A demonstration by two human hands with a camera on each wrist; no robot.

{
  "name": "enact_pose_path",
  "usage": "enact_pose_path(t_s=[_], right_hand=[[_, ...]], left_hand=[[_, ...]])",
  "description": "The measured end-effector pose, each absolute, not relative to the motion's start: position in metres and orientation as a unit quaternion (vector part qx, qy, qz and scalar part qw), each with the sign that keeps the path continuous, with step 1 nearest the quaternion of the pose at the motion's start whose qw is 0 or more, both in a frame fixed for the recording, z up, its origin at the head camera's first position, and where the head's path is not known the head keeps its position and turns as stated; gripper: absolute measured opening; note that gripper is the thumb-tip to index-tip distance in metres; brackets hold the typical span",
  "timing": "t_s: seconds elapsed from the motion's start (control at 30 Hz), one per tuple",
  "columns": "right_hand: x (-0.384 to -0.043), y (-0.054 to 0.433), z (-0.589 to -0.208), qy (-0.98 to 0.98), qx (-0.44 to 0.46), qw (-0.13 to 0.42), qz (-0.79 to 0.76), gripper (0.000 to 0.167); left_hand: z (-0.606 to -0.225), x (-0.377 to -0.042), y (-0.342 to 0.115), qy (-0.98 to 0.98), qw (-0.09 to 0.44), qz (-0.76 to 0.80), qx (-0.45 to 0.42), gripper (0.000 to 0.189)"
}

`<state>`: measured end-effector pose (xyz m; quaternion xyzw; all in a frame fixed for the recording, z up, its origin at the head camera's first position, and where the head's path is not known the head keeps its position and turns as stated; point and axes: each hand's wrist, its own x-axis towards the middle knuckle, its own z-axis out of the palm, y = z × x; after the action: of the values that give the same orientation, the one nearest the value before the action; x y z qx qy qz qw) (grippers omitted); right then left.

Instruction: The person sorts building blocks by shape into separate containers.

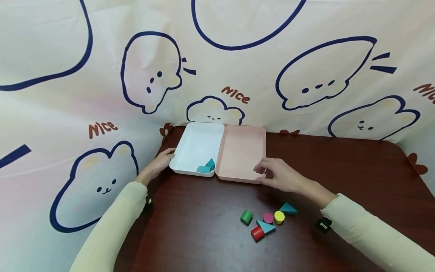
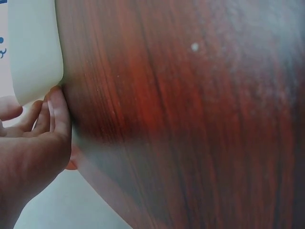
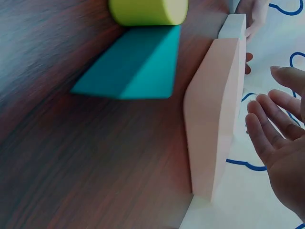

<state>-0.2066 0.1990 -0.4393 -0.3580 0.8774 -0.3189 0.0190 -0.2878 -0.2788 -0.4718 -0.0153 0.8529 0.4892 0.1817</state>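
My left hand holds the left side of a white tray, its fingers against the outer wall. In the left wrist view the fingers meet the tray's corner. Blue-teal blocks lie in the near right corner of that tray. Above the near right corner of a pink tray is my right hand, fingers loosely bent and holding nothing. The right wrist view shows its fingers apart from the pink tray's wall.
On the dark wooden table, nearer me, lie a green cylinder, a magenta cylinder, a yellow cylinder, a red cylinder and teal triangular blocks. A printed cloth hangs behind the trays, which stand side by side.
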Motion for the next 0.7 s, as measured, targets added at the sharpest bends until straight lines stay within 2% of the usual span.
enact_pose_path(t_s=[0.43, 0.7], right_hand=[[-0.189, 0.238, -0.439, 0.891, -0.340, 0.042, -0.297, 0.031], [-0.175, 0.262, -0.449, 0.896, -0.315, 0.025, -0.312, 0.030]], left_hand=[[-0.473, -0.288, -0.279, 0.852, 0.176, 0.492, -0.009, 0.056], [-0.472, -0.286, -0.279, 0.855, 0.174, 0.488, 0.000, 0.056]])
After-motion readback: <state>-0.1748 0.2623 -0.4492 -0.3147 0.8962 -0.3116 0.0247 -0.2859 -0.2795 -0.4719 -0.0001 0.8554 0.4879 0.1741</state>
